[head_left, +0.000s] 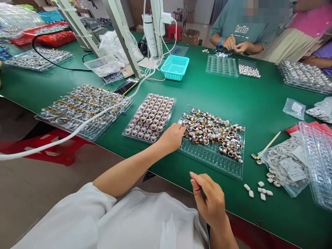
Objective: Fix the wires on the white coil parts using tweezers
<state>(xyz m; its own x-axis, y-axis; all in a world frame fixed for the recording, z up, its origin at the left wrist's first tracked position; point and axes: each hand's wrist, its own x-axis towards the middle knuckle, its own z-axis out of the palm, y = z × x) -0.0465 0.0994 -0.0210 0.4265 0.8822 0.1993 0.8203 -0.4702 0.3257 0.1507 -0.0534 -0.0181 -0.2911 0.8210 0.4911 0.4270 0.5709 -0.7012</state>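
Note:
My left hand reaches to the left edge of a clear ribbed tray, its fingers closed at small parts there; what they hold, if anything, is hidden. Heaped on that tray are small white-and-dark rounded parts with yellow tabs. Close to my body, my right hand is held above the table edge with thumb and forefinger pinched together. A small dark band shows at its fingers, and I cannot make out anything in the pinch. Just left of my left hand lies a clear tray of round cup-like shells in rows.
Further left sits a stacked tray of yellow-tabbed parts, crossed by a white cable. Loose white pieces and a bag of parts lie at right. Behind are a turquoise basket and a co-worker's hands.

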